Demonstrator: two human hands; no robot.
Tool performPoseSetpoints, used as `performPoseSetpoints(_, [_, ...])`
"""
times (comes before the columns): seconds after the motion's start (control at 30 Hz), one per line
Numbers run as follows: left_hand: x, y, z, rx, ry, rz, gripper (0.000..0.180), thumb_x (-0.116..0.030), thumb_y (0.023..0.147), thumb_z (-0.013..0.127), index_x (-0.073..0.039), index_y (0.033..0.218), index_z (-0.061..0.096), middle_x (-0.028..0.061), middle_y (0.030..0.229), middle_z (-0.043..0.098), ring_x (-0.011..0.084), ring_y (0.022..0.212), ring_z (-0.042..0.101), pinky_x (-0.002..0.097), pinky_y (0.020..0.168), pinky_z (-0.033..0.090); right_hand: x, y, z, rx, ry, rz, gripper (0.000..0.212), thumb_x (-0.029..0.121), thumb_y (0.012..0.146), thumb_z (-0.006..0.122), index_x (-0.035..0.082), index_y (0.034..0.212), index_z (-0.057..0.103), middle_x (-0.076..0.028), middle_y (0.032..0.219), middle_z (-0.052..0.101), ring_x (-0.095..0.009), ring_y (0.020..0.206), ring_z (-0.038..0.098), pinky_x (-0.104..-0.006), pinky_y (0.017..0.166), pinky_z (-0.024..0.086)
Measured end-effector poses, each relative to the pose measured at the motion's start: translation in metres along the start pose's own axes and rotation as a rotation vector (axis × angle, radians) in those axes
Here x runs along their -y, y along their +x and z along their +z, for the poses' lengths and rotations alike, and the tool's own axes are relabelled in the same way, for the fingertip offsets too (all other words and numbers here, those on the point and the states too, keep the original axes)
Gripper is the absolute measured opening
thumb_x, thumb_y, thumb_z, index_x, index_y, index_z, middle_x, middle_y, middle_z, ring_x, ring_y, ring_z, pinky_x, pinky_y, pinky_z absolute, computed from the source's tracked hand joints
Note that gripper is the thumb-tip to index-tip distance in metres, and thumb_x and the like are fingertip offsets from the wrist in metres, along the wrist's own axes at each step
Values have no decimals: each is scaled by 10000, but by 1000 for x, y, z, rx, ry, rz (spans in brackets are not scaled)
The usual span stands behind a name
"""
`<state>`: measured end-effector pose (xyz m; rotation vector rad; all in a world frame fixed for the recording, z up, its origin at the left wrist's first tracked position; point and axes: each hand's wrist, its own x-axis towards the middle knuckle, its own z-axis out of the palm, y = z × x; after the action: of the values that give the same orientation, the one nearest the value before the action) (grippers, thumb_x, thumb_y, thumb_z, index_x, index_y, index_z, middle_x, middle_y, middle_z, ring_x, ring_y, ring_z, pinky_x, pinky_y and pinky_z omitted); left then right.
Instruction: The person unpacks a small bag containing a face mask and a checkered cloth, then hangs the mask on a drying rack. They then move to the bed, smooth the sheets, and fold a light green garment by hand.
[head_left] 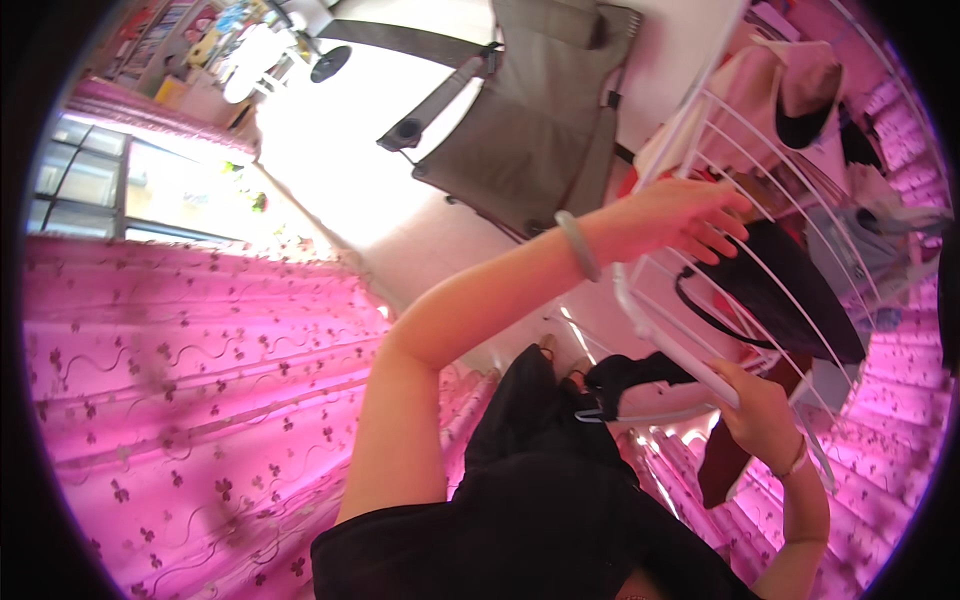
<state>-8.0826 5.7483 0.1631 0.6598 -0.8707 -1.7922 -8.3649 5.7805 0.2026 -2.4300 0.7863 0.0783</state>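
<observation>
My left arm reaches across to a white wire rack (715, 165), and a pale bangle (577, 245) circles its wrist. My left hand (690, 218) is open, its fingers apart over the rack's thin bars; whether they touch the bars I cannot tell. Lower down, my right hand (762, 415) is closed round the end of the rack's thick white rail (690, 360). Behind the bars lies a black handbag (785, 285) with a looped handle. A pale pink bag (745, 100) and a grey-blue bag (860, 245) are also on the rack.
Beyond my left arm stands a grey-brown folding chair (530, 120) on the pale floor. Pink patterned curtains (200, 370) hang at the left, below a window (85, 180). A cluttered shelf (160, 50) is at the far left. A white hanger (650, 415) hangs near my black clothing.
</observation>
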Motion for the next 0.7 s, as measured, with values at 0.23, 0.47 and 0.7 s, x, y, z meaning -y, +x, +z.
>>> performPoseSetpoints(0.23, [-8,-24,-32,37,-35,-73,510,-406,987,412,3,1284,473,153,1141,604,242,975,627,340,845,517,22,16,-3,47,-65,76,644,29,654,731,33,1257,506,-164,1059,621,-350,978,594,-412,823,469])
performPoseSetpoints(0.47, [-56,-71,-101,87,-287,-59,529,-416,988,399,-8,1323,441,132,1190,579,223,1037,592,351,879,494,101,67,-51,-129,13,292,750,569,866,475,-21,1328,445,-163,1319,504,-287,1177,499,-383,978,370])
performPoseSetpoints(0.7, [-133,-197,-194,-61,-292,9,537,-418,994,385,-24,1358,422,138,1271,535,225,1107,552,379,957,445,248,278,-30,105,333,73,356,163,919,466,-37,1201,546,-136,1104,617,-192,1000,574,-287,857,434])
